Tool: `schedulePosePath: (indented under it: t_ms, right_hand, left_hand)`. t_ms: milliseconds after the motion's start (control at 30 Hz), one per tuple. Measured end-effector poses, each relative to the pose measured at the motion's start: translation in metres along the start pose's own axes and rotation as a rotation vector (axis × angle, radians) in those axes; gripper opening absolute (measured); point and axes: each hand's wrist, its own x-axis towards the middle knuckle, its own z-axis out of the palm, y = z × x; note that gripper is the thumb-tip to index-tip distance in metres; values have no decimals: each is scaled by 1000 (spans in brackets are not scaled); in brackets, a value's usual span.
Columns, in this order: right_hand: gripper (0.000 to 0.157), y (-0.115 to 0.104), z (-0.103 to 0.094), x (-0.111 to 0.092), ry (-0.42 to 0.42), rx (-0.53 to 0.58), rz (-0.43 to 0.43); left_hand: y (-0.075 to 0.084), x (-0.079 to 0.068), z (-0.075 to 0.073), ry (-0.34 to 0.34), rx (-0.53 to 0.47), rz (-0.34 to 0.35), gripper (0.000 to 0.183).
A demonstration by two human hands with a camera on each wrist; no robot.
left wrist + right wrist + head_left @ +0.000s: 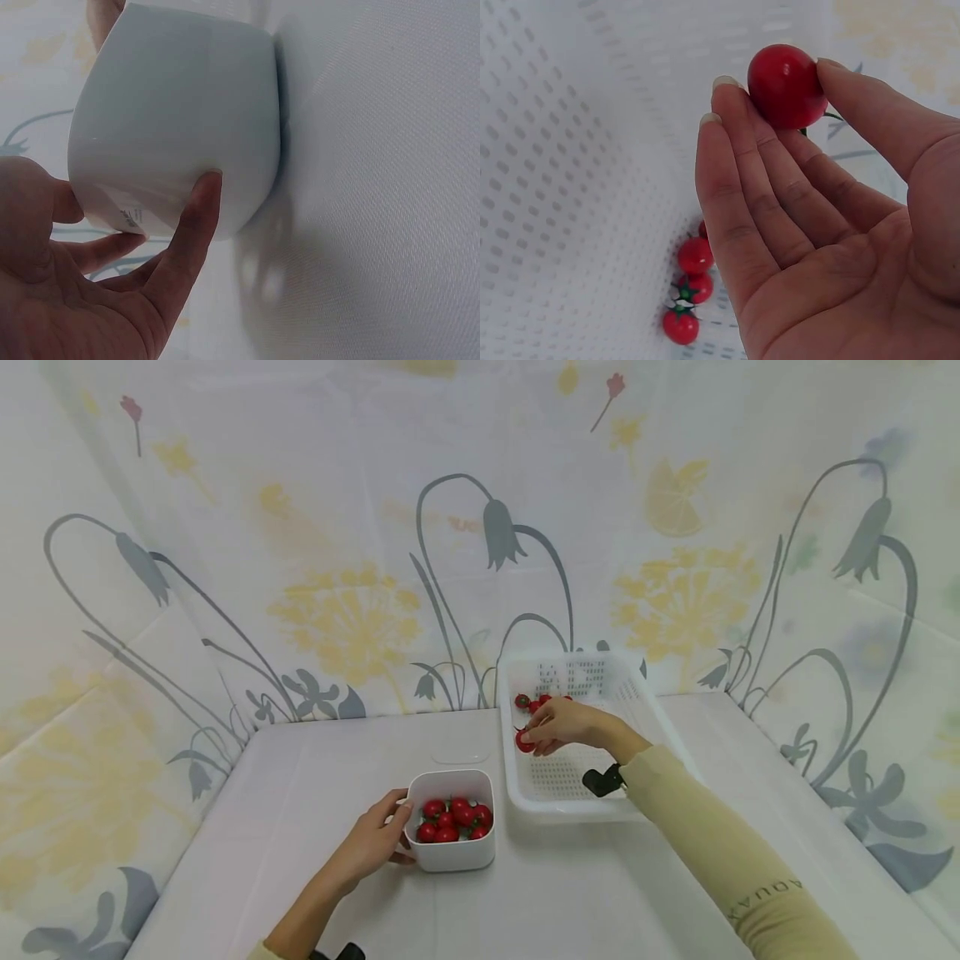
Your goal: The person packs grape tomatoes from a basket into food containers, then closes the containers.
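A cherry tomato (786,86), red with a green stem, is pinched between the thumb and fingers of my right hand (564,724), over the left part of a white perforated basket (525,806). More cherry tomatoes (696,256) lie in that basket beyond the fingers. On the left, my left hand (372,839) grips the side of a white square container (456,858), its thumb near the rim and fingers spread along the wall. Several cherry tomatoes (446,834) sit inside this container. In the left wrist view the fingertips (206,180) touch its smooth outer wall.
Container and basket stand side by side on a white-covered table (315,777). A clear flat oval object (459,758) lies behind the container. Behind the table hangs a flower-printed cloth (360,618), with similar cloth at both sides.
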Motion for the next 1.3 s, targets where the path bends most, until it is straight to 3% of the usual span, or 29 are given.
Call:
schedulePosePath:
  t_ms: [367,733,1067,1300]
  right_hand:
    - [30,-13,5,-15,-1,60,-64]
    - [31,-38,29,-34,6,49,-160]
    - [29,-48,71,-33,21,74,-209]
    - [27,-58,106,-27,73,-40,-241]
  left_hand:
    - [-1,0,0,0,14,7,45]
    - [-2,1,0,2,18,7,44]
    - [-1,0,1,7,24,-8,44]
    - [1,-1,0,-3,19,-3,46]
